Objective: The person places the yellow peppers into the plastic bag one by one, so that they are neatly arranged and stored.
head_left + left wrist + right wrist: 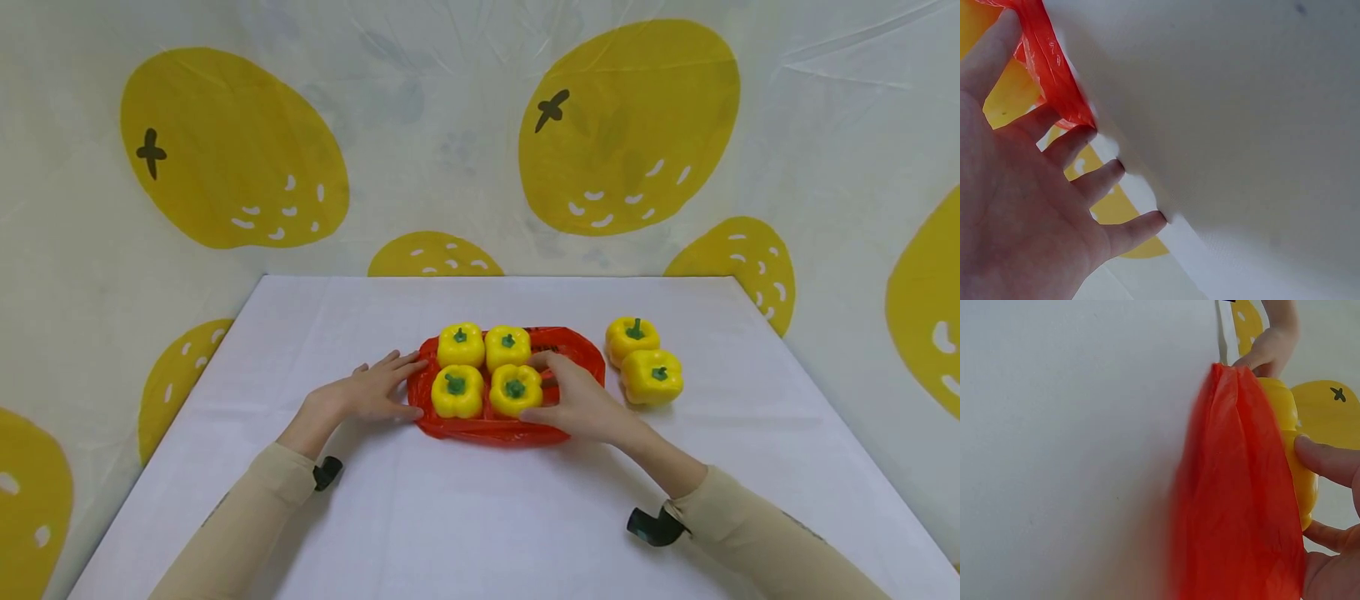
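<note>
Two light brown sleeves [240,521] reach in from the near edge of the white table [450,517], a black fitting by each wrist, the right one [655,527] nearer to me than the left one [327,473].

Ahead of the sleeves, the right hand [585,404] bends its thumb and fingers round the near right pepper [516,390], spread about as wide as the pepper itself. The left hand [375,393] lies with fingers fanned and nearly straight, its thumb and foremost fingers at the left edge of a red plastic bag [487,429]; I see nothing gripped in it.

The bag lies flat under four yellow peppers in a square on its left and middle: the near right one, the near left pepper [457,392], and behind them the far left pepper [461,344] and far right pepper [507,347]. To the right, off the bag, a nearer loose pepper [652,377] leans against a farther loose pepper [633,340].

If the right hand pulls sideways, its knuckles might knock the far right pepper, so close are they. The thin plastic could bunch or slide if the left hand presses too lightly, upsetting the square.

Beyond hangs a pale cloth [435,167] printed with yellow fruit.
</note>
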`<control>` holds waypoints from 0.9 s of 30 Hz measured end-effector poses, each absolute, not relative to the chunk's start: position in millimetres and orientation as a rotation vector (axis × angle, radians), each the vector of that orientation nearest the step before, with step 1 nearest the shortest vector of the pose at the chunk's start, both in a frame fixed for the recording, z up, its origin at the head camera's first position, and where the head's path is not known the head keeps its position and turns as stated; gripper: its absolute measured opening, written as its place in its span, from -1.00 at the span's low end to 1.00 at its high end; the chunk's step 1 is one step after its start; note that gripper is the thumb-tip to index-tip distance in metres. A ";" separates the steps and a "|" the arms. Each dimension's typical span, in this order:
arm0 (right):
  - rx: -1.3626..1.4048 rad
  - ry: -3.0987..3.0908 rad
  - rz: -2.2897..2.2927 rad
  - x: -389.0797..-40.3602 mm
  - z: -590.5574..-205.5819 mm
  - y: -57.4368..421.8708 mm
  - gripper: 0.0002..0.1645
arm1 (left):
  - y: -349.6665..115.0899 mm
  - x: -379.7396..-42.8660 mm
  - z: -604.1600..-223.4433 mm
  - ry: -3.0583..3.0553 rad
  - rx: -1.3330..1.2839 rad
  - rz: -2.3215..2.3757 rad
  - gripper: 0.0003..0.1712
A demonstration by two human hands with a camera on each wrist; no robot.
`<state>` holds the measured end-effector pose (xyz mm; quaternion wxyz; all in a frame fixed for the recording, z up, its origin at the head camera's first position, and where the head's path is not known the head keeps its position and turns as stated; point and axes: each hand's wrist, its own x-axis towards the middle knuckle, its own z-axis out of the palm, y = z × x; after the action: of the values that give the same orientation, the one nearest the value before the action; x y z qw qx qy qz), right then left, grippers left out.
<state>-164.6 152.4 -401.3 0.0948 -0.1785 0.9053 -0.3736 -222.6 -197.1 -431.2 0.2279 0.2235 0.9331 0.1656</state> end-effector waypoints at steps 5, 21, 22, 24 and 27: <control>-0.510 2.691 -1.129 -164.6 -407.8 147.7 -0.11 | -197.8 -222.3 -432.0 2.573 0.619 0.460 0.07; -0.504 2.698 -1.175 -164.3 -414.0 142.8 -0.10 | -198.2 -222.7 -431.3 2.574 0.635 0.444 0.07; -0.503 2.695 -1.176 -164.2 -413.7 143.1 -0.10 | -198.2 -222.7 -431.1 2.574 0.635 0.441 0.07; -0.501 2.697 -1.174 -164.2 -413.1 144.3 -0.09 | -198.2 -222.8 -431.0 2.577 0.638 0.438 0.06; -0.514 2.703 -1.183 -164.1 -412.0 146.9 -0.11 | -198.3 -222.8 -431.4 2.580 0.636 0.435 0.06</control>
<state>-164.1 146.9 -412.0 0.0730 -0.1711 0.9001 -0.3940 -222.8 -198.3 -431.4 0.2226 0.2304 0.9341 0.1574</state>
